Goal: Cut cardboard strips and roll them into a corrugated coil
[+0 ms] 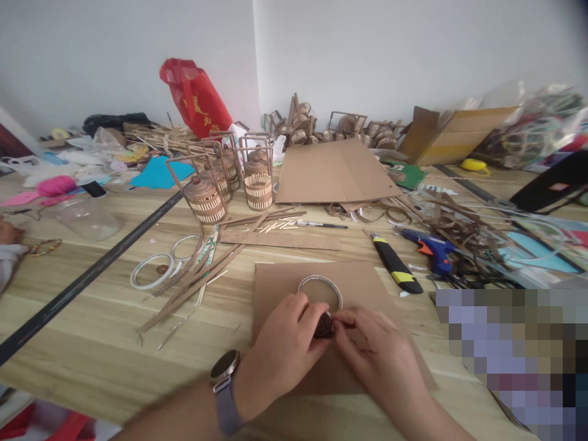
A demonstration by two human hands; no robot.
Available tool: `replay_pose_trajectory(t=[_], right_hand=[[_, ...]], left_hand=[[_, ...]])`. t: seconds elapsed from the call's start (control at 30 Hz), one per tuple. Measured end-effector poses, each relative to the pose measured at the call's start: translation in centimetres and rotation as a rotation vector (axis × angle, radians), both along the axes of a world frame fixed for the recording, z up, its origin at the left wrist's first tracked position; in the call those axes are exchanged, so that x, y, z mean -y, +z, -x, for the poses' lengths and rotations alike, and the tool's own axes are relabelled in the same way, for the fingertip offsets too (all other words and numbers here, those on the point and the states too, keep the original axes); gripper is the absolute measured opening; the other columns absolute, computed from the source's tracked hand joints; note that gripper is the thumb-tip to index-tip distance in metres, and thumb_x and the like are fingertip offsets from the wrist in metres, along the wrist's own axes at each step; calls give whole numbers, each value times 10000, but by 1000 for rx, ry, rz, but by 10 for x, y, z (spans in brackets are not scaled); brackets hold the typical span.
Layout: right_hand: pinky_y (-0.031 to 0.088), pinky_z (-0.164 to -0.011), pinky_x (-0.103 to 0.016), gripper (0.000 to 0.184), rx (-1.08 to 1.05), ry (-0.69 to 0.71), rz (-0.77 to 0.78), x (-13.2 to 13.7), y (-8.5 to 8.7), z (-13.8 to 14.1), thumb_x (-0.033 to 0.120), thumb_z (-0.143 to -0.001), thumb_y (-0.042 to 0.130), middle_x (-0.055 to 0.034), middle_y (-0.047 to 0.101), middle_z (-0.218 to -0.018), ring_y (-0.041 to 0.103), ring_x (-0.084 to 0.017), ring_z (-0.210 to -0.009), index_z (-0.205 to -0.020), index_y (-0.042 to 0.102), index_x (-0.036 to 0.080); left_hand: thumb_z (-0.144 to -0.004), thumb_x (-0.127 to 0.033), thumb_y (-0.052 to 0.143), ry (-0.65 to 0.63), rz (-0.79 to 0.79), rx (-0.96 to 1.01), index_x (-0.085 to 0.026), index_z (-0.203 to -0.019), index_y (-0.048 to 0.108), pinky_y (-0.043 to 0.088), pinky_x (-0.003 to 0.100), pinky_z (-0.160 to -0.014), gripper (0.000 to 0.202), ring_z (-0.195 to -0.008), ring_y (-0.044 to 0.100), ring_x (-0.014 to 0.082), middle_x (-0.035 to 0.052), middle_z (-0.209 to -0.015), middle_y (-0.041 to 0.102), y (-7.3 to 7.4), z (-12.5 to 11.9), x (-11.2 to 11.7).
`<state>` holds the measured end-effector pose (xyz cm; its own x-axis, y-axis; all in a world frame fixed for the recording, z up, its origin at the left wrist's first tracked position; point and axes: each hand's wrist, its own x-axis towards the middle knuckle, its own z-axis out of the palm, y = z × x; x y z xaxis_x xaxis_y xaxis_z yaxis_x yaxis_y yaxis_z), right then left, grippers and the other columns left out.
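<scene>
My left hand (282, 346), a watch on its wrist, curls around a small dark brown woven piece (324, 326). My right hand (374, 352) pinches the same piece from the right with thumb and fingers pressed together. Both hands rest over a brown cardboard sheet (367, 283) on the wooden table. A white-rimmed ring (320, 289) lies on the cardboard just beyond my fingers.
A black-and-yellow utility knife (395, 267) and a blue glue gun (432, 250) lie to the right. Small woven baskets (220, 187), cardboard strips (197, 278), white rings (151, 269), a folded cardboard (333, 171), a red bag (195, 95) and another person's hand (8, 236) at far left.
</scene>
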<state>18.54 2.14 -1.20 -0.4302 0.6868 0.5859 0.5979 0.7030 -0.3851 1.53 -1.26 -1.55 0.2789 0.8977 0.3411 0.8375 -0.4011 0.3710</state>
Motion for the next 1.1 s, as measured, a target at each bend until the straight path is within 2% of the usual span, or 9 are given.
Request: replay_pose_trajectory(t=[0.2, 0.43, 0.53, 0.9, 1.1], right_hand=[[461, -545, -278, 254, 94, -26, -54, -2, -2, 0, 209, -932, 443, -12, 654, -613, 622, -168, -554, -722, 586, 203], [499, -586, -291, 189, 54, -14, 203, -1, -2, -2, 210, -891, 476, -16, 701, -700, 665, -185, -644, -782, 630, 226], [509, -586, -294, 182, 26, -12, 234, -1, -3, -2, 215, -873, 489, -13, 711, -708, 676, -190, -655, -793, 650, 237], [443, -597, -292, 168, 141, -16, 100, -3, -5, -2, 172, -851, 510, -1, 649, -621, 618, -178, -591, -706, 581, 217], [438, -614, -290, 163, 167, 45, 164, -9, 3, -7, 126, -807, 484, 16, 639, -612, 620, -170, -594, -687, 514, 231]], left_hand=[[-797, -150, 716, 8, 9, -6, -198, -1115, 544, 541, 367, -708, 364, -837, 605, 238, 39, -934, 572, -4, -2, 0], [-816, -156, 702, 20, 39, -33, -189, -1106, 548, 541, 370, -706, 329, -835, 600, 239, 43, -931, 571, -2, -1, 0], [-806, -139, 710, 27, 34, -46, -187, -1104, 545, 543, 375, -703, 344, -833, 597, 241, 44, -934, 569, 1, -1, 0], [-817, -150, 706, -6, 73, -103, -177, -1132, 541, 549, 395, -737, 357, -879, 591, 254, 59, -972, 573, 0, -2, 0], [-815, -171, 719, -55, 100, -49, -188, -1111, 564, 543, 387, -741, 334, -882, 595, 252, 54, -964, 592, 3, -1, -3]])
